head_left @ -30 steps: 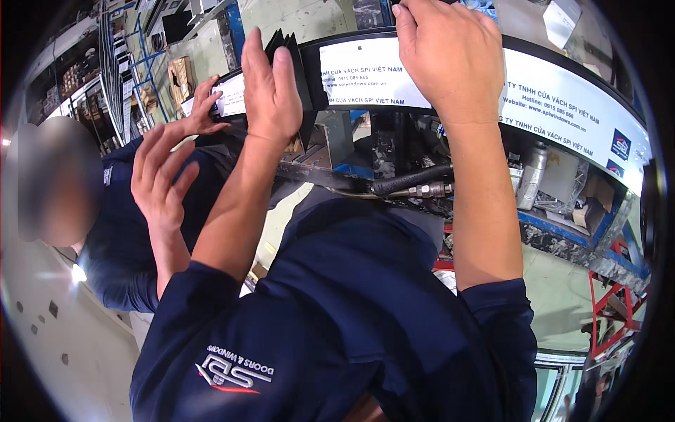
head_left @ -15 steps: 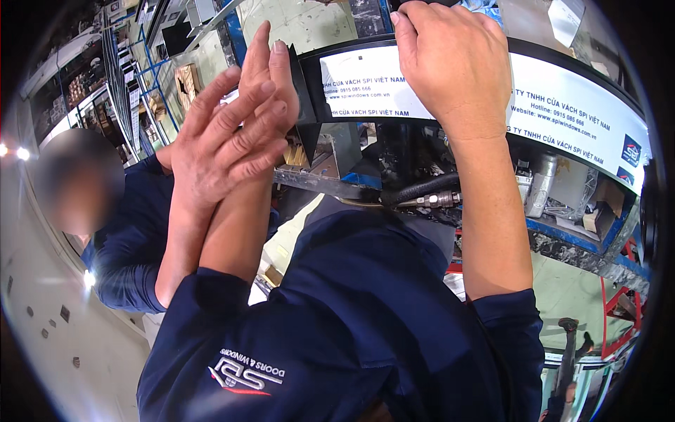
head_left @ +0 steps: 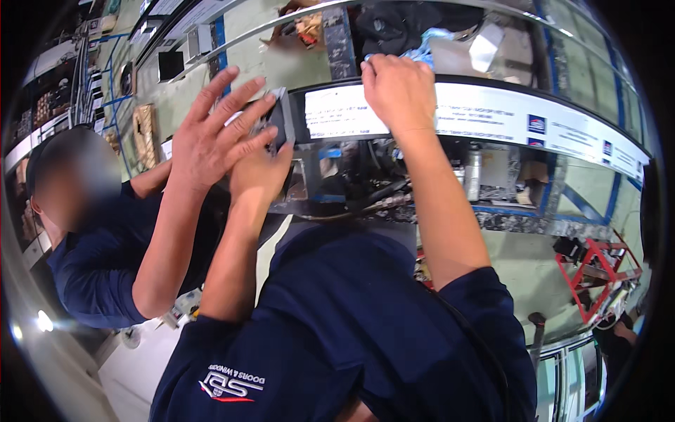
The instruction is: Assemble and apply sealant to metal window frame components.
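Note:
A long dark frame profile (head_left: 330, 133) with white protective film lies across in front of me. Over its top, left of the middle, my right hand (head_left: 401, 95) is closed, the fingers curled over the far edge. At the profile's left end is my left hand (head_left: 256, 176), thumb side showing beside a dark angled end piece (head_left: 283, 123). Its fingers are mostly hidden behind a co-worker's spread hand (head_left: 211, 141), which overlaps it from the left.
The co-worker (head_left: 105, 246) stands close at my left. Beneath the profile, a workbench (head_left: 492, 218) holds a silver cylinder (head_left: 472, 172) and a hose fitting (head_left: 394, 202). Beyond lie a blue cloth (head_left: 422, 48) and black fabric (head_left: 394, 28). A red metal stand (head_left: 598, 274) is at the right.
My view has shifted and shows more of the profile's right part. My left hand, earlier upright with straight fingers, is now lower at the profile's end. My right hand keeps its grip.

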The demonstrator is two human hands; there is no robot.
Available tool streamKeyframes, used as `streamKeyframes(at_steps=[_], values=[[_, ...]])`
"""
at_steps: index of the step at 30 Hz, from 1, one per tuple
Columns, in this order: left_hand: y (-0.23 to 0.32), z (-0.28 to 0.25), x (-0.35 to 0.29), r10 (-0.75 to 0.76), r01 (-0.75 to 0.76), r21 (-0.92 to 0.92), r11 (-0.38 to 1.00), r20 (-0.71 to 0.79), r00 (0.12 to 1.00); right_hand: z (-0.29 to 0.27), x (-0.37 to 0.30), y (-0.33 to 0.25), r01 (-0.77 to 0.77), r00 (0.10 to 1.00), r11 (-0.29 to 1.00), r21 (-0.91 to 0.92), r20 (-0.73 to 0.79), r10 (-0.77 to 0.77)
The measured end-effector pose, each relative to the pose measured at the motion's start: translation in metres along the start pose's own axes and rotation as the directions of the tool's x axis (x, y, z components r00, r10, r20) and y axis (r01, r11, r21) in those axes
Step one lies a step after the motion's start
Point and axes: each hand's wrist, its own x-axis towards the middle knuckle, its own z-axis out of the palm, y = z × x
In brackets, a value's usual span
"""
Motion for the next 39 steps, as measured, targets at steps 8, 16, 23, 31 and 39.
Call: streamKeyframes(at_steps=[8, 16, 23, 31, 39], values=[[0.062, -0.085, -0.029, 0.317, -0.141, -0.526, 0.839, 0.261, 0.912, -0.021, -0.015, 0.014, -0.119, 0.934, 0.805, 0.582, -0.209, 0.289], [0.186, -0.010, 0.144, 0.538, -0.573, -0.079, 0.815, -0.260, 0.802, -0.090, -0.118, 0.046, -0.202, 0.733, 0.488, 0.849, -0.199, 0.650], [0.120, -0.015, 0.044, 0.309, -0.642, -0.581, 0.501, -0.572, 0.760, -0.099, -0.211, 0.007, -0.370, 0.864, 0.615, 0.696, 0.014, 0.504], [-0.112, 0.087, -0.419, -0.162, 0.359, -0.801, 0.479, 0.322, 0.933, -0.042, -0.215, -0.133, -0.355, 0.365, 0.712, 0.605, 0.791, -0.490], [0.027, 0.114, -0.733, -0.912, 0.866, -0.499, 0.005, 0.354, 0.209, 0.036, -0.301, -0.306, 0.046, -0.266, 0.817, 0.575, 0.796, -0.545]])
